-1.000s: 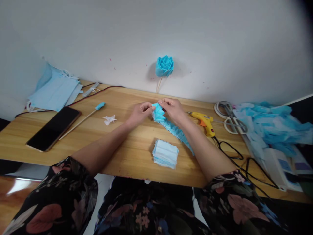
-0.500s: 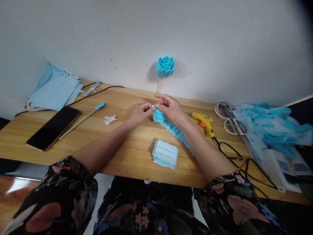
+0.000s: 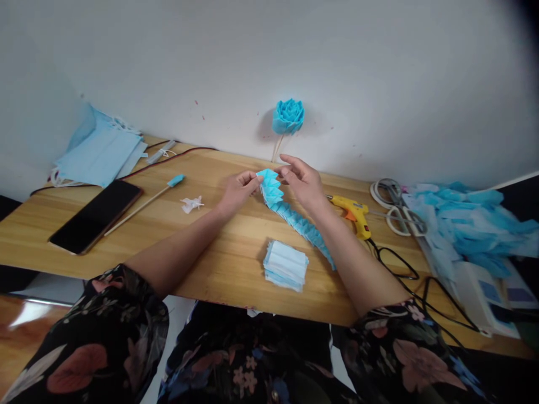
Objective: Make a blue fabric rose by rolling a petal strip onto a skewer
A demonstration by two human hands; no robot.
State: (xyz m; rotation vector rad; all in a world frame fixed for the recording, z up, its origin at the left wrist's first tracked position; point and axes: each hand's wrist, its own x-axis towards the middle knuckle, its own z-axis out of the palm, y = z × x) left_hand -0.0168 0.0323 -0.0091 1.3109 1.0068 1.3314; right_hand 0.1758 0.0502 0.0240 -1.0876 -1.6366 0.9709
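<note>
A long strip of overlapping folded blue petals (image 3: 298, 220), apparently cut from mask fabric, curves across the table. My left hand (image 3: 238, 193) pinches its far end between thumb and fingers, lifting that end so the pointed folds fan out. Just right of the raised end, my right hand (image 3: 304, 180) has its fingers apart and holds nothing that I can see. My right forearm passes over the strip's near end. Closer to me lies a stack of cut pale-blue squares (image 3: 286, 265). Behind the hands, a finished-looking blue fabric flower (image 3: 288, 116) on thin sticks leans against the wall.
At left are face masks (image 3: 99, 148), a phone (image 3: 96, 217) and a stick with a blue tip (image 3: 145, 204). A white scrap (image 3: 192, 204) lies mid-table. At right are a yellow glue gun (image 3: 352, 215) with its cord, scissors (image 3: 400, 220) and a blue fabric heap (image 3: 467, 219).
My right hand has come away from the strip's end, moving slightly right, and its fingers have parted. My left hand still pinches the end, where the folds now show spread out.
</note>
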